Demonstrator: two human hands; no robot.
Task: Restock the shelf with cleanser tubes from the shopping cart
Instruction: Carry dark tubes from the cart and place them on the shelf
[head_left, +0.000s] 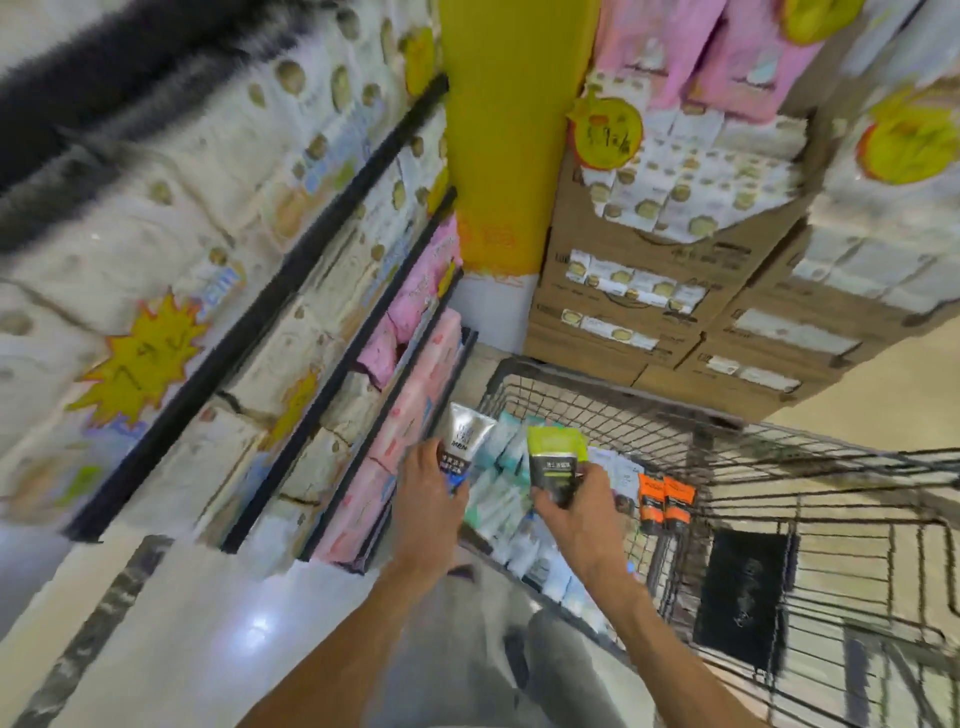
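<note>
A person stands between a shopping cart (779, 467) at three o'clock and a shelf (332, 332) at nine o'clock. The left hand (428, 499) grips a silver cleanser tube (464, 439), its long axis running toward twelve o'clock above the fingers. The right hand (582, 512) grips a green-and-black tube (553, 465), likewise upright. Both tubes are lifted over the cart's near corner. The left hand is nearer the shelf, so it likely stocks first.
</note>
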